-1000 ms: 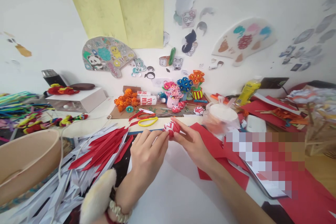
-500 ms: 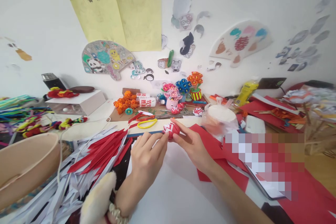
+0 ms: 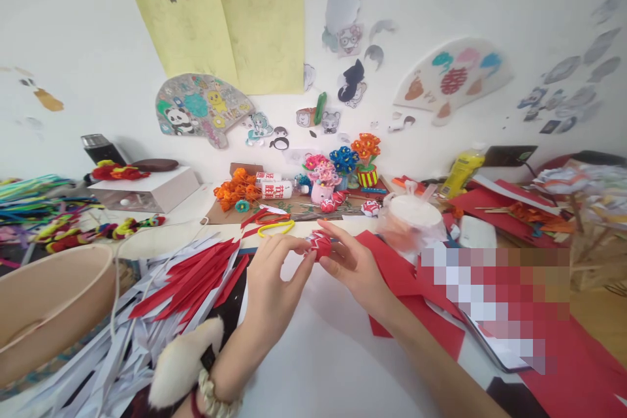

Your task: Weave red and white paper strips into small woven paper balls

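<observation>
A small woven paper ball (image 3: 320, 243), red with white zigzags, is held above the white table between both my hands. My left hand (image 3: 272, 287) pinches its left side with thumb and fingertips curled. My right hand (image 3: 355, 264) grips its right side, index finger laid over the top. A fan of red and white paper strips (image 3: 189, 277) lies just left of my left hand. Red paper sheets (image 3: 406, 281) lie under and beside my right wrist.
Yellow and red scissors-like loops (image 3: 275, 225) lie behind the ball. A white roll in a plastic bag (image 3: 411, 215) stands to the right. Paper flower pots (image 3: 343, 170), a glue bottle (image 3: 277, 189), pipe cleaners (image 3: 44, 215) and a beige basin (image 3: 49, 300) ring the area.
My left fingers have lifted and curled onto the ball's upper left side, and the ball has turned slightly between the hands. The view shifted a little.
</observation>
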Motion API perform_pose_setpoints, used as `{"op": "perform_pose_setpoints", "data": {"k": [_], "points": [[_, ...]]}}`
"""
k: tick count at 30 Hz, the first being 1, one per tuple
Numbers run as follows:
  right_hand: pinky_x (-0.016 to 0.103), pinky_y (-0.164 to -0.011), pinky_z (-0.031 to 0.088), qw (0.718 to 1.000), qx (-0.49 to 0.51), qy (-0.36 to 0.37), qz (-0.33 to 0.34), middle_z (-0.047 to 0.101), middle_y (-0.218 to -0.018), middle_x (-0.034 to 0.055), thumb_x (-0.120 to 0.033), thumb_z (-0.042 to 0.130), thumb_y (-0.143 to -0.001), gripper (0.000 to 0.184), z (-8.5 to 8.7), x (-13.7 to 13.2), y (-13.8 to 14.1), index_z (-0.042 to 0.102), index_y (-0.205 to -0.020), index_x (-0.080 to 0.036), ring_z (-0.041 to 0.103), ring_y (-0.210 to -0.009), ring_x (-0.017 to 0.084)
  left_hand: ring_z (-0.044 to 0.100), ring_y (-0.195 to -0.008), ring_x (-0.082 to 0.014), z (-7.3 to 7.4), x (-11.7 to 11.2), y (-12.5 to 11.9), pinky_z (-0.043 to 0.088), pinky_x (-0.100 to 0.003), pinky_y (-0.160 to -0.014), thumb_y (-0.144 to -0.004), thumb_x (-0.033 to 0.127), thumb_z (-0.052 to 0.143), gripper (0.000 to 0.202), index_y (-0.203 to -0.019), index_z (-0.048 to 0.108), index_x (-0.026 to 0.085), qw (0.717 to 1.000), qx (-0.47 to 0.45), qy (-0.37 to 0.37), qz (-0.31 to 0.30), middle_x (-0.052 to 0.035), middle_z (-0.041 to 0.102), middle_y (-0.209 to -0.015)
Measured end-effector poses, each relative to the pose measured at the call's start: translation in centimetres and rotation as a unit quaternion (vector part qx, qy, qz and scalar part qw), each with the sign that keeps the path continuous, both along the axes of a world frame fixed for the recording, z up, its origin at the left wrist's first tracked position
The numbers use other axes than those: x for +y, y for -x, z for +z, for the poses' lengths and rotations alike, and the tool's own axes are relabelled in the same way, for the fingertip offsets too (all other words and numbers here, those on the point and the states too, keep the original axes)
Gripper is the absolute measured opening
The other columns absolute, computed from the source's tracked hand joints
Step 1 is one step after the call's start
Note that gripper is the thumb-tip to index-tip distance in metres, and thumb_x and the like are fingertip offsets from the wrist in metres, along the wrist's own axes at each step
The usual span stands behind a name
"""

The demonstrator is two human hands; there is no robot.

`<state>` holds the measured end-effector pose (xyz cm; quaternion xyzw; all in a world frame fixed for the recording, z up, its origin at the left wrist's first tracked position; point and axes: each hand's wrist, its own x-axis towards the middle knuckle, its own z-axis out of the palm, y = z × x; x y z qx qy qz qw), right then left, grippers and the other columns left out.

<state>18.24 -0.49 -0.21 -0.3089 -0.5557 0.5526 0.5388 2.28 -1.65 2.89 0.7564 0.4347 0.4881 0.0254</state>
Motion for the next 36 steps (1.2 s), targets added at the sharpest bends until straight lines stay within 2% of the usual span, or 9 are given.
{"op": "perform_pose_setpoints", "data": {"k": [8,20,26,36], "points": [[0.035,-0.094,0.051,1.000,-0.020,-0.008,-0.018,0.065,-0.115,0.0046,-0.037,0.070,-0.081,0.051,0.26,-0.06,0.06,0.053,-0.128,-0.029,0.062,-0.107,0.020,0.059,-0.076,-0.0166,0.02,0.07,0.39,0.044,-0.030,-0.070,-0.085,0.024,0.062,0.005,-0.081,0.061,0.021,0.999,0.015,-0.028,0.019,-0.0002,0.067,-0.079],[0.037,-0.097,0.050,1.000,-0.012,-0.021,-0.018,0.064,-0.117,0.0052,-0.032,0.074,-0.077,0.053,0.20,0.11,-0.12,0.055,-0.126,-0.027,0.061,-0.108,0.021,0.058,-0.076,-0.0167,0.03,0.49,0.66,0.044,-0.032,-0.071,-0.086,0.026,0.062,0.006,-0.083,0.062,0.022,0.999,0.001,0.047,-0.020,-0.0002,0.068,-0.080],[0.037,-0.100,0.047,0.999,-0.025,-0.038,-0.024,0.062,-0.122,0.0046,-0.031,0.074,-0.075,0.047,0.42,0.22,-0.26,0.060,-0.120,-0.026,0.060,-0.112,0.022,0.058,-0.076,-0.0163,0.02,0.56,0.78,0.043,-0.030,-0.067,-0.084,0.025,0.063,0.005,-0.082,0.061,0.021,0.997,0.008,0.061,-0.038,0.0003,0.066,-0.079],[0.040,-0.102,0.045,1.000,0.012,0.014,-0.008,0.063,-0.123,0.0059,-0.030,0.079,-0.071,0.060,0.39,0.26,-0.28,0.056,-0.127,-0.026,0.058,-0.115,0.023,0.058,-0.078,-0.0163,0.14,0.76,0.99,0.043,-0.030,-0.068,-0.084,0.023,0.063,0.005,-0.082,0.059,0.021,0.996,0.009,0.071,-0.046,0.0008,0.066,-0.081]]}}
